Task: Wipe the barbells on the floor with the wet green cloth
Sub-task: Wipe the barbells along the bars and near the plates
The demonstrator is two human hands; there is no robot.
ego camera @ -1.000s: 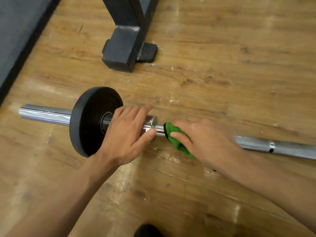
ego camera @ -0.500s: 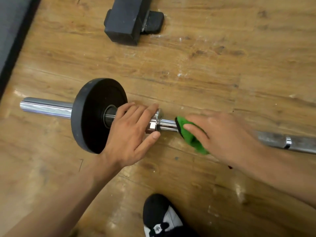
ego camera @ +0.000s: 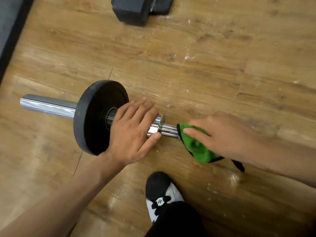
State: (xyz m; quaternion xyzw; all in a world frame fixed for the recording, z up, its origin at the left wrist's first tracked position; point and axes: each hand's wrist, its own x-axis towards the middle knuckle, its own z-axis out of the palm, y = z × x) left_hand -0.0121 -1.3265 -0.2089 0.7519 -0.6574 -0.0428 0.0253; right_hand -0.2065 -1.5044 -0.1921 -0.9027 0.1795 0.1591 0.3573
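Observation:
A chrome barbell lies across the wooden floor with one black weight plate on its sleeve. My left hand lies over the sleeve just right of the plate, fingers fairly straight on top and thumb under the chrome collar. My right hand wraps the green cloth around the shaft right of the collar, with part of the cloth hanging below. The shaft farther right is hidden behind my right hand and forearm.
A black metal rack foot stands on the floor at the top centre. A dark mat edge runs along the far left. My black-and-white shoe is planted just below the bar.
The view has tilted down, so the rack foot moved toward the top and my shoe came into sight. My right hand with the cloth slid right along the shaft, away from the collar.

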